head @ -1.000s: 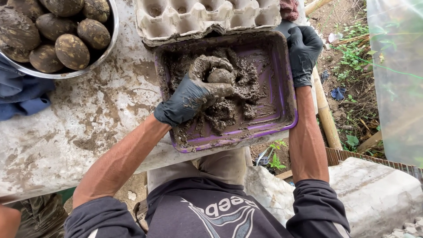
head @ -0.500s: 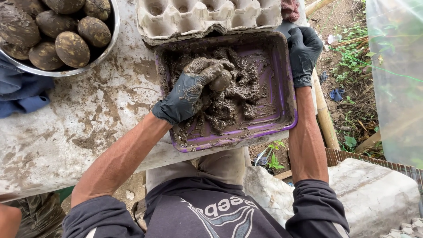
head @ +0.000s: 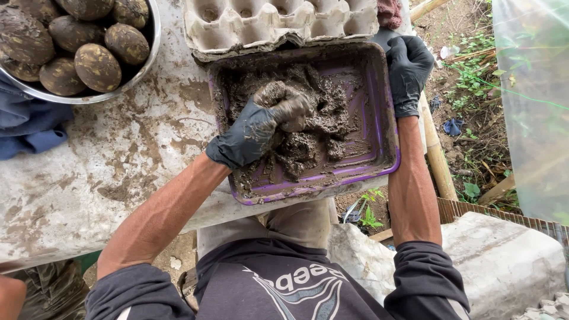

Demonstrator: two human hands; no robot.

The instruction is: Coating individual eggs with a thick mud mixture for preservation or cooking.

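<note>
Now the left hand (head: 261, 127) clutches mud (head: 314, 127) inside the purple tray (head: 379, 118) — the right hand (head: 408, 70) grips its rim.

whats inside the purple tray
The purple tray holds lumpy wet grey mud, smeared over its floor and walls. The left hand, in a black glove, is closed on a mud-coated lump; what lies inside that coating, or buried under the mud, is covered.

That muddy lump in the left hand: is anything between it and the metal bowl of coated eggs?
Nothing visible. The left hand holds the lump over the purple tray; only the tray's rim and bare muddy tabletop lie toward the bowl.
</note>
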